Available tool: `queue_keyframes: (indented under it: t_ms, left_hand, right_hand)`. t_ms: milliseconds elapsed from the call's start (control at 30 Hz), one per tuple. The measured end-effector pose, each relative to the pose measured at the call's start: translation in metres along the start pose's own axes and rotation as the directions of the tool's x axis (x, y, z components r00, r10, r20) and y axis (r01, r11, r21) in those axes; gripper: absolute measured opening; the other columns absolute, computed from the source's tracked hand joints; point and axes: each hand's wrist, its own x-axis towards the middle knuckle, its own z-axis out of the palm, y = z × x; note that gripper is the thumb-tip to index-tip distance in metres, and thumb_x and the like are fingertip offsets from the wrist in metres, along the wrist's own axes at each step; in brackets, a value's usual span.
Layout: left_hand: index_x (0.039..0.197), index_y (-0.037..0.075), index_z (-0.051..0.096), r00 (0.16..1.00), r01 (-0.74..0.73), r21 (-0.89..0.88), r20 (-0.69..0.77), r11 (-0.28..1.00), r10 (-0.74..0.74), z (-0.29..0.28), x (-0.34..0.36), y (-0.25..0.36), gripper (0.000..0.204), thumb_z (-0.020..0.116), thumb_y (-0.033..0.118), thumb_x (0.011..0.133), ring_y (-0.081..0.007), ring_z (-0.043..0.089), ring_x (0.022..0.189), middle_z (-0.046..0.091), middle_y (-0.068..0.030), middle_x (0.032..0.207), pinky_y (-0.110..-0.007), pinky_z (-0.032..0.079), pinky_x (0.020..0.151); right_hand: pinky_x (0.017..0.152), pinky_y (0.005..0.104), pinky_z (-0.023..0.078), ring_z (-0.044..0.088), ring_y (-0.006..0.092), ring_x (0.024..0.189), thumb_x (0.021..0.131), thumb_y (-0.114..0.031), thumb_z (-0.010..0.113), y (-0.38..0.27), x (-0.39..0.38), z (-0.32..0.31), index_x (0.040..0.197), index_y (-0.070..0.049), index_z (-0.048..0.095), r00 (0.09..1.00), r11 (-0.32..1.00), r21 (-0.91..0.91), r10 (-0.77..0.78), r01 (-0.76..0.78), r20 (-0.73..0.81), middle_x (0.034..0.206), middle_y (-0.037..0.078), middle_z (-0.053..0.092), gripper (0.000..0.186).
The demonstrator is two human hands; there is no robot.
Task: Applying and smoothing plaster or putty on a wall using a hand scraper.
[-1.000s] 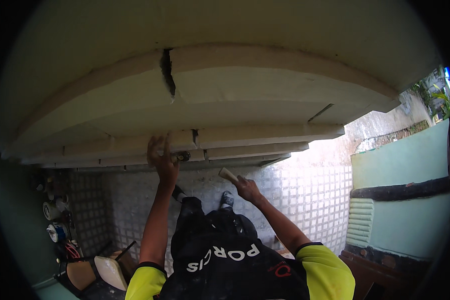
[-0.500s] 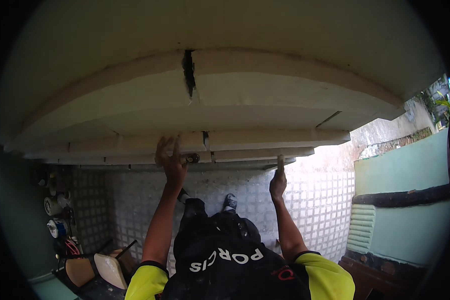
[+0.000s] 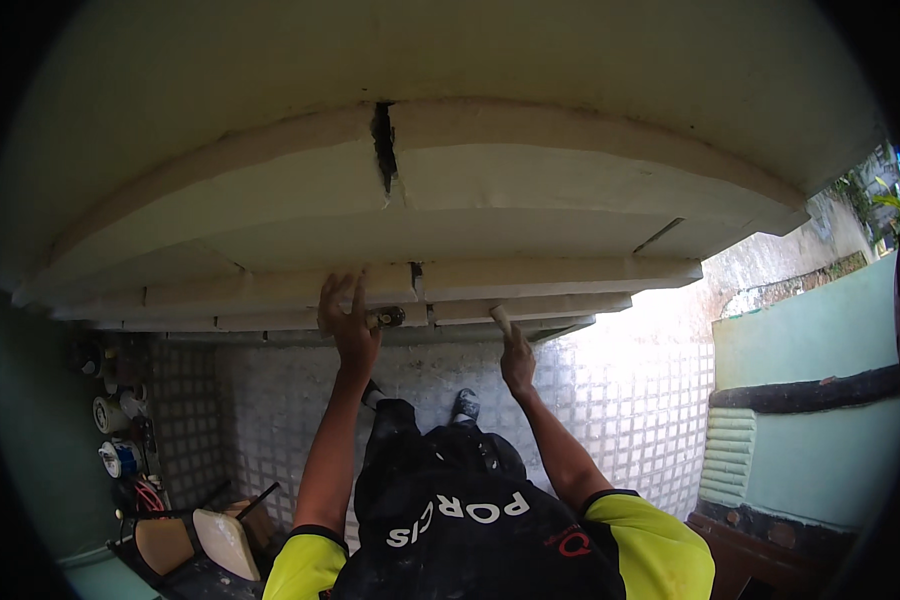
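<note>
In front of me stands a pale cream surface (image 3: 530, 175) with stepped horizontal ledges. A dark jagged gap (image 3: 383, 145) splits its upper ledge, and a smaller gap shows lower down. My left hand (image 3: 348, 318) rests on a lower ledge (image 3: 270, 285), fingers stretched out and apart. Beside it is a dark round knob-like fitting (image 3: 390, 317). My right hand (image 3: 517, 362) is closed around a small pale, flat-ended piece (image 3: 501, 319), whose upper end meets the edge of a lower ledge. Its exact kind cannot be made out.
Pale square tiles (image 3: 620, 410) cover the floor around my feet. At lower left are chairs (image 3: 225, 543) and several tubs (image 3: 118, 458) along the wall. A light green wall (image 3: 815, 320) with a dark band stands at right, and plants (image 3: 888, 203) show beyond.
My right hand has moved left along the lower ledge, and the pale piece in it now shows more clearly. The left hand stays at about the same place on the ledge.
</note>
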Motion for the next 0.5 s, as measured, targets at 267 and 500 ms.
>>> queue_keyframes:
  t_ms: [267, 500]
  left_hand:
    - [0.14, 0.012, 0.053, 0.999, 0.018, 0.022, 0.035, 1.0, -0.019, -0.007, -0.004, -0.006, 0.076, 0.062, -0.005, 0.067, -0.0392, 0.039, 0.133, 0.047, -0.014, 0.134, -0.052, 0.029, 0.109]
    - [0.14, 0.012, 0.053, 1.0, -0.001, -0.002, 0.011, 1.0, 0.001, -0.007, -0.003, -0.007, 0.078, 0.065, -0.006, 0.065, -0.04, 0.04, 0.132, 0.047, -0.0135, 0.133, -0.053, 0.03, 0.108]
  right_hand:
    - [0.076, 0.0571, 0.049, 0.065, 0.048, 0.095, 0.102, -0.016, 0.042, -0.001, 0.011, -0.029, 0.155, -0.018, 0.026, 0.926, 0.945, 0.115, 0.323, -0.306, -0.196, 0.123, 0.027, 0.061, 0.056]
    - [0.065, 0.0509, 0.053, 0.069, 0.0414, 0.089, 0.1, -0.008, 0.042, -0.016, 0.008, -0.033, 0.148, -0.011, 0.042, 0.93, 0.921, 0.156, -0.366, 0.358, 0.024, 0.135, 0.018, 0.058, 0.048]
